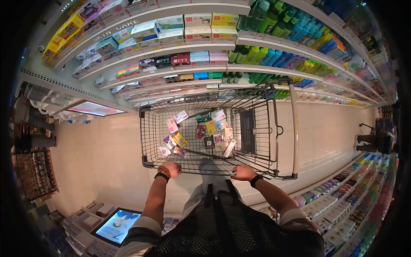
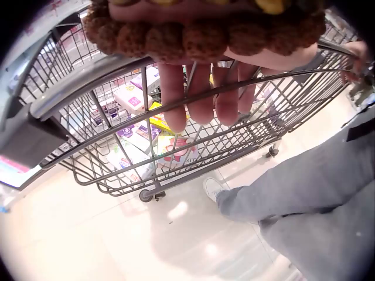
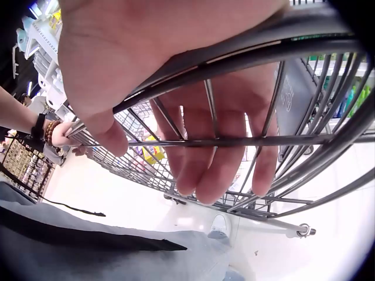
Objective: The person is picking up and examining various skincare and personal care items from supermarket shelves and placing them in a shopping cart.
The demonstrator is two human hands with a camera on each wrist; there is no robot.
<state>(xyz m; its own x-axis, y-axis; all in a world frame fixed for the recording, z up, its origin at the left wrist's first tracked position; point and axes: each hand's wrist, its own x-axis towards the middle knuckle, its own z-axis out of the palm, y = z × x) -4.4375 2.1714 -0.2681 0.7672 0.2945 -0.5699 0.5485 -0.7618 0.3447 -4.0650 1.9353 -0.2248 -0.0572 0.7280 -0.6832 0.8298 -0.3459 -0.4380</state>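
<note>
A shopping cart [image 1: 147, 164] of dark wire stands sideways before me, its handle [image 1: 294, 128] to the right. My left hand [image 1: 172, 168] grips the near side rim toward the left end, fingers [image 2: 201, 108] hooked over into the basket. Farther right along that rim, my right hand [image 1: 245, 172] holds on, thumb [image 3: 111, 139] outside and fingers inside the wires. Several small soap-sized boxes lie in two loose groups on the basket floor, among them a pink box [image 1: 172, 124], a yellow box [image 1: 180, 140] and a white box [image 1: 229, 148] leaning at a tilt.
Beyond the cart runs a long shelf [image 1: 171, 70] of boxes and bottles. Another shelf [image 1: 338, 205] stands close at the lower right. A lit screen [image 1: 117, 226] is at the lower left, a second screen [image 1: 96, 108] at the left. People [image 1: 379, 139] stand at both aisle ends.
</note>
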